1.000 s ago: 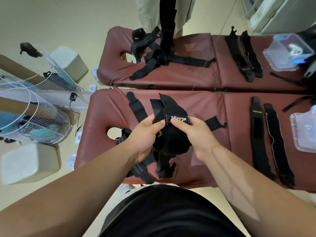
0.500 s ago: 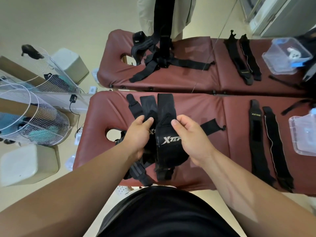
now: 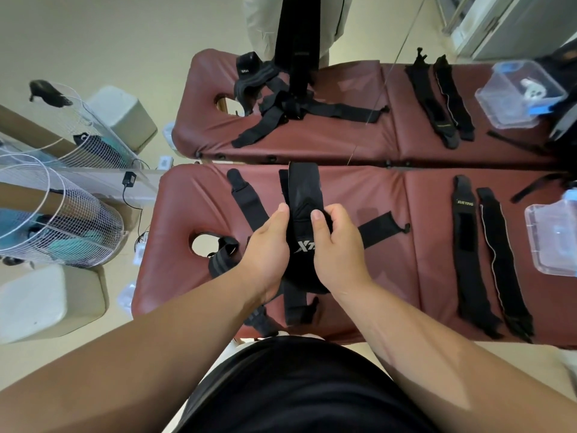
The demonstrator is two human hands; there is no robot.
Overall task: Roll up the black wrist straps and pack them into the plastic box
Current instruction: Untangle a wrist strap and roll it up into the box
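Flattened since before, the black strap [image 3: 302, 210] now stands upright, both hands [image 3: 304, 245] pinching its edges

We see 2 bare forearms reaching in from the bottom corners, with no sleeves, watch, bracelet or glove on either one. The left hand [image 3: 267, 260] and the right hand [image 3: 335, 254] are both bare as well, and we can make out no rings on the fingers that show. The fingernails that face us are short, plain and unpainted. At the bottom edge, between the 2 arms, we see a black garment [image 3: 299, 389] covering the torso; its fabric looks smooth and dark, with soft folds and no print, logo, buttons or seams that we can make out from here.
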